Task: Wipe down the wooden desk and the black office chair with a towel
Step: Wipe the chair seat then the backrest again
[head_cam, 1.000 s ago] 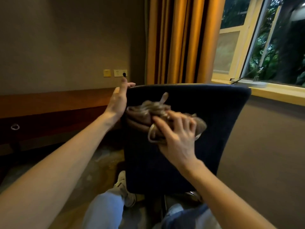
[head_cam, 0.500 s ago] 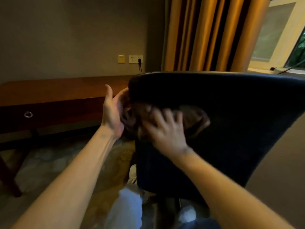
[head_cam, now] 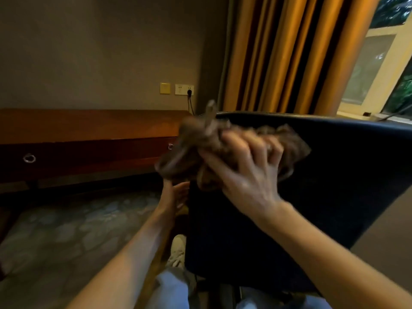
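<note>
Towel [head_cam: 194, 141] crosswise — right hand [head_cam: 247, 172] grips.

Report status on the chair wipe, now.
Right hand grips towel, pressed on chair back near its top. Left hand touches chair's left edge, below towel. Desk behind, untouched.

The person wears pale blue-grey trousers [head_cam: 169, 291] and a light, laced shoe [head_cam: 177, 250]; the left forearm [head_cam: 124, 259] and right forearm [head_cam: 323, 248] are bare.
</note>
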A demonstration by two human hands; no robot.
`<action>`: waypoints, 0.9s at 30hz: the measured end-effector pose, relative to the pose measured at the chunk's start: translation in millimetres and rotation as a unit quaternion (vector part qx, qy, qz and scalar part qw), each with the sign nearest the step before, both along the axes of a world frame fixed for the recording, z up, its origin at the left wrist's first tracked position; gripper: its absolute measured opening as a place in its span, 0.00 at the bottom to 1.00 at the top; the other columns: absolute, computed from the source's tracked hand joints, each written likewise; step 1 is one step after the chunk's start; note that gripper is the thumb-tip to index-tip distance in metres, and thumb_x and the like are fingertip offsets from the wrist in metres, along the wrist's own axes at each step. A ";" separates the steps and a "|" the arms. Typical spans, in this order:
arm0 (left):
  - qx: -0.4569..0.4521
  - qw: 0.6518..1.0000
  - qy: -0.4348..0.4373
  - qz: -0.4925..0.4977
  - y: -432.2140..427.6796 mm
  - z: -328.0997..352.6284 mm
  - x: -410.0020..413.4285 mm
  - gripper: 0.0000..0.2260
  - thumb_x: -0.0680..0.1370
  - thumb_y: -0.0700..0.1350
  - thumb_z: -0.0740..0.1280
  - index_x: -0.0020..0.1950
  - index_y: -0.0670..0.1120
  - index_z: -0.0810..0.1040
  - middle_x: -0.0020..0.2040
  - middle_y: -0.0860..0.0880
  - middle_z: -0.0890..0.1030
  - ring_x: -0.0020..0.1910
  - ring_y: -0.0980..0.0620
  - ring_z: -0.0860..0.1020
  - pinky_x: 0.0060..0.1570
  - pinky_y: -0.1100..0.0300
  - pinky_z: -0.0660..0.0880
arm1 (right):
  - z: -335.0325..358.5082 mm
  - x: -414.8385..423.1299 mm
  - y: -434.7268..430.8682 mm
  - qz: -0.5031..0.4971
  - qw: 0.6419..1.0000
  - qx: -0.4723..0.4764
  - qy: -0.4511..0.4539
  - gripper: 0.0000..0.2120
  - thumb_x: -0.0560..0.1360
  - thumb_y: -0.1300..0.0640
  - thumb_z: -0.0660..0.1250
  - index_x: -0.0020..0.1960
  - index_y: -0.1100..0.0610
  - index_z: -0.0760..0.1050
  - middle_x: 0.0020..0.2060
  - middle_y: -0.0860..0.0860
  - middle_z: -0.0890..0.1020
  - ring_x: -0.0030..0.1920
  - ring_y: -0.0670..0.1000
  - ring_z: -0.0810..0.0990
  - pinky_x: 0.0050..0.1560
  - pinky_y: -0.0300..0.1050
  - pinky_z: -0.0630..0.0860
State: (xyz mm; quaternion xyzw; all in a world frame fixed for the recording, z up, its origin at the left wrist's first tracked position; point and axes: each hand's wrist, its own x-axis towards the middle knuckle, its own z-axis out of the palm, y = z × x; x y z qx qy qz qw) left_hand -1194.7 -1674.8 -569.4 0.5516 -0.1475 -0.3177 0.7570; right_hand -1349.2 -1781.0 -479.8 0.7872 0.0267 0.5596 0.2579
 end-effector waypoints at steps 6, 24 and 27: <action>0.029 0.999 0.022 0.007 -3.4 -16.8 13.2 0.41 0.79 0.74 0.42 0.57 0.48 0.84 0.53 0.50 0.87 0.64 0.46 0.79 0.63 0.50 0.70 | -15.0 42.8 -11.7 -0.042 0.999 -0.003 -0.001 0.15 0.79 0.48 0.69 0.65 0.45 0.80 0.68 0.53 0.66 0.65 0.59 0.66 0.62 0.59 0.62; -0.089 0.988 -0.077 -0.100 4.2 -51.6 38.8 0.44 0.78 0.73 0.42 0.68 0.42 0.80 0.64 0.42 0.83 0.65 0.45 0.80 0.67 0.46 0.71 | -225.0 44.9 -44.2 -0.092 0.983 -0.069 0.140 0.15 0.75 0.47 0.70 0.62 0.44 0.78 0.63 0.52 0.72 0.59 0.55 0.73 0.54 0.52 0.66; -0.106 0.985 -0.080 -0.109 5.5 -55.8 39.9 0.42 0.79 0.71 0.41 0.70 0.43 0.79 0.66 0.45 0.82 0.69 0.48 0.77 0.76 0.44 0.63 | -246.9 35.8 -42.7 -0.141 0.956 -0.052 0.251 0.24 0.65 0.44 0.79 0.62 0.42 0.83 0.66 0.54 0.71 0.61 0.57 0.71 0.56 0.53 0.67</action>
